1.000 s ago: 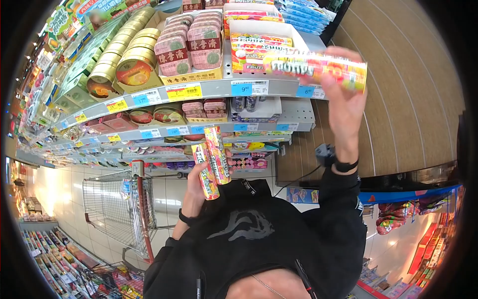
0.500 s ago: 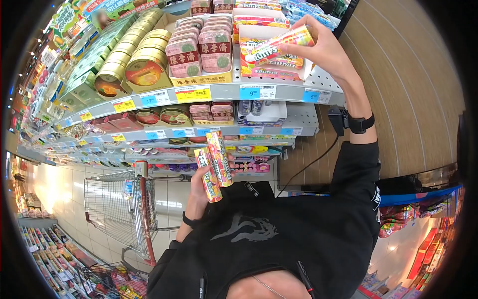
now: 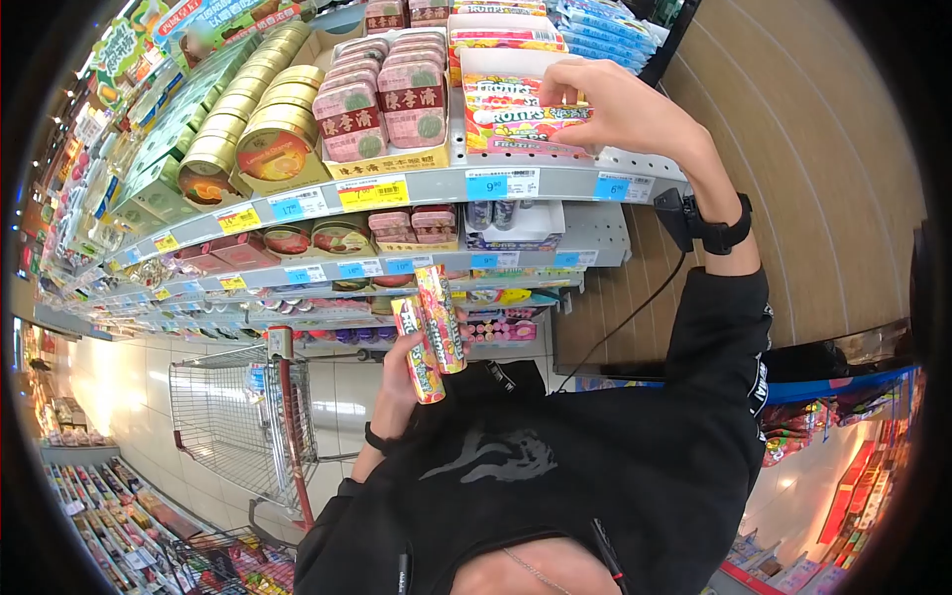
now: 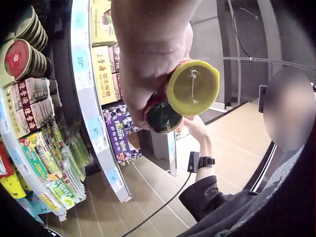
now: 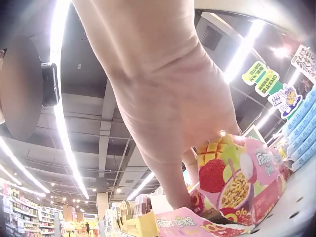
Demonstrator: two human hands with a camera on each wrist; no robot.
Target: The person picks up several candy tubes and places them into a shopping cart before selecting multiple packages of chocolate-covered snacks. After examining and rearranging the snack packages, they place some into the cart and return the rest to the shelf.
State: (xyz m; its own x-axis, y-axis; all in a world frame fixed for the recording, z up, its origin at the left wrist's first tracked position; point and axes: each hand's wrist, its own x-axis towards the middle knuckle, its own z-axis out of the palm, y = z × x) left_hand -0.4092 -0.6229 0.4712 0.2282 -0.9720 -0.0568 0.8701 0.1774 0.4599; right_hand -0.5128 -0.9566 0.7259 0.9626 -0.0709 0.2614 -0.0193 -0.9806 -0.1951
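Note:
The left hand [image 3: 399, 365] grips two fruit candy tubes [image 3: 439, 317] side by side, upright at chest height. In the left wrist view their round ends show, one with a yellow cap [image 4: 193, 90], below the left hand [image 4: 148, 64]. At the upper shelf, the right hand [image 3: 635, 109] reaches into an open display box [image 3: 501, 61], thumb and fingers at the right end of a candy tube [image 3: 524, 116] lying there. In the right wrist view the right hand [image 5: 173, 108] goes down into the pink box [image 5: 261, 173], which hides its fingertips.
Pink tins [image 3: 412, 104] and gold tins [image 3: 278, 129] stand left of the box. Blue packets [image 3: 605, 38] lie behind it on the right. Price tags line the shelf edge [image 3: 436, 186]. A wire shopping cart [image 3: 233, 416] stands on the floor at the left.
The right hand has brought its tube from the right, over the shelf edge, down into the display box. The left hand still holds its two tubes, almost unmoved.

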